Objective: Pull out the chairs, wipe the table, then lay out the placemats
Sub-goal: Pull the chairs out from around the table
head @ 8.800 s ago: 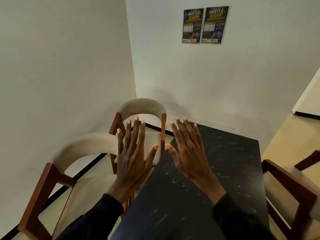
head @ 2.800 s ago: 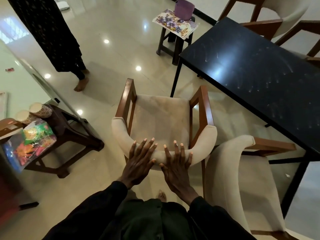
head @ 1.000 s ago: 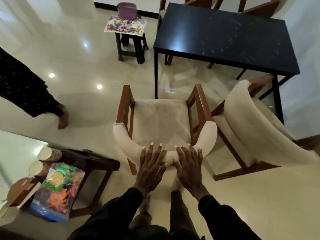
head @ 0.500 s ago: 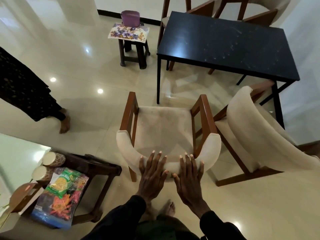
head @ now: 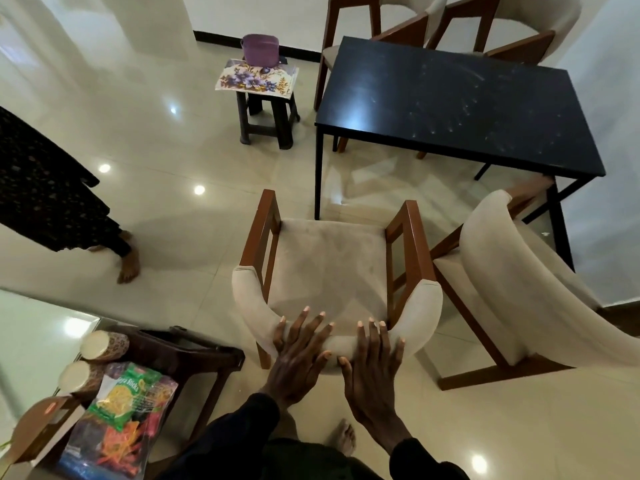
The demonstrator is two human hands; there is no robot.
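Note:
A beige armchair point(head: 329, 268) with brown wooden arms stands on the floor in front of me, well away from the black table point(head: 453, 105). My left hand point(head: 298, 355) and my right hand point(head: 375, 368) lie side by side on top of its curved backrest, fingers straight and spread. A second beige chair point(head: 526, 285) stands turned at an angle to the right, by the table's near corner. Two more chairs point(head: 415, 15) sit at the table's far side. Floral placemats point(head: 256, 77) lie on a dark stool with a purple tub point(head: 260, 49) on them.
Another person in a dark patterned garment point(head: 45, 188) stands barefoot at the left. A dark low stand point(head: 180, 355) at the lower left holds snack packets and two paper cups. The tiled floor is glossy. A white wall runs along the right.
The chair and I have moved further back from the table over the last second. Both hands stay flat on the backrest. The person at the left has stepped a little closer.

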